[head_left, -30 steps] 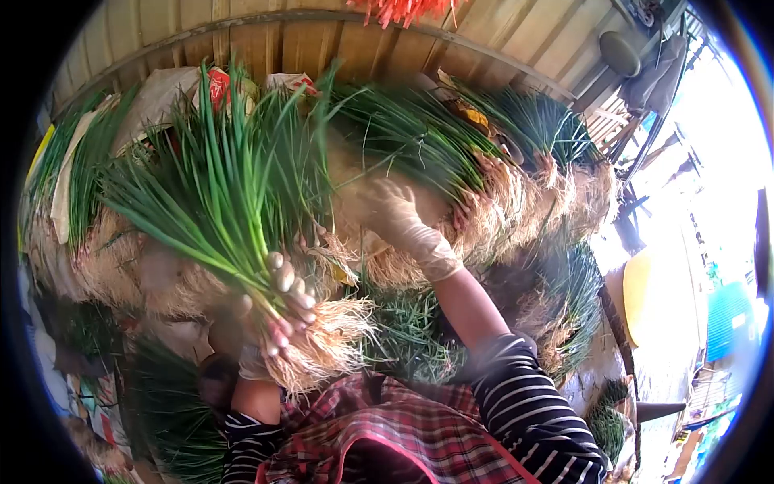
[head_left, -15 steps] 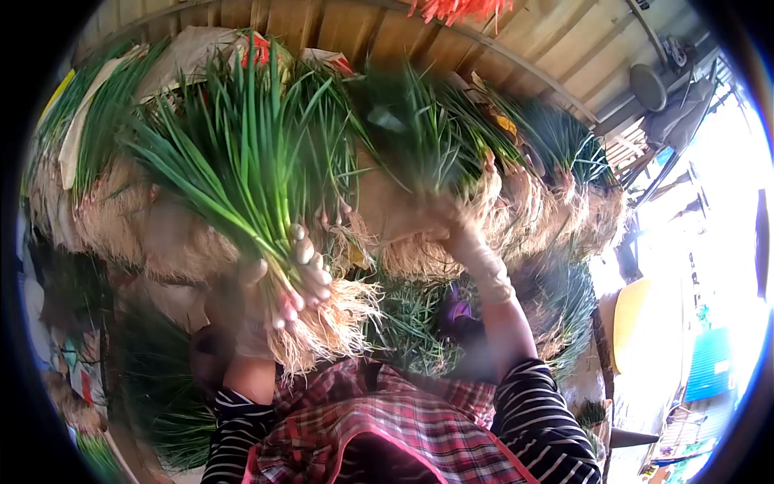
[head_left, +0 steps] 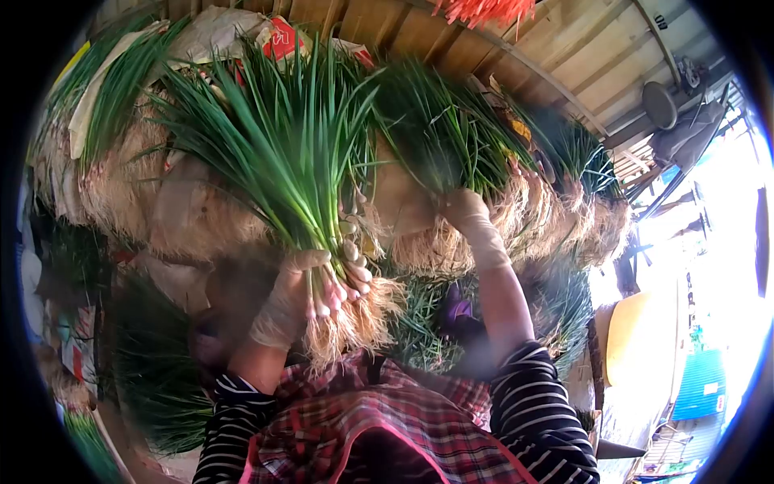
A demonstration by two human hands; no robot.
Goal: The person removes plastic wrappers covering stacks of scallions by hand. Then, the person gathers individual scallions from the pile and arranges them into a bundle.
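My left hand (head_left: 300,278), in a pale glove, is closed round the lower stems of a bunch of spring onions (head_left: 310,189). Its long green leaves fan upward, and its pale pinkish bulbs and stringy roots (head_left: 355,319) hang below the fingers. My right hand (head_left: 470,216), gloved too, is stretched forward to the heap. Its fingers are closed at the lower end of some green spring onions (head_left: 439,141) there; the fingertips are partly hidden.
Bundles of spring onions (head_left: 121,194) line the raised heap, roots facing me. Loose green leaves (head_left: 419,327) lie below, near a purple object (head_left: 457,310). Red strands (head_left: 484,10) hang overhead. A yellow panel (head_left: 630,339) and a blue basket (head_left: 700,385) are at right.
My left hand and its bunch have shifted right, and the bunch stands more upright. My right hand, blurred before, is now steadier at the greens on the heap. The view has shifted slightly.
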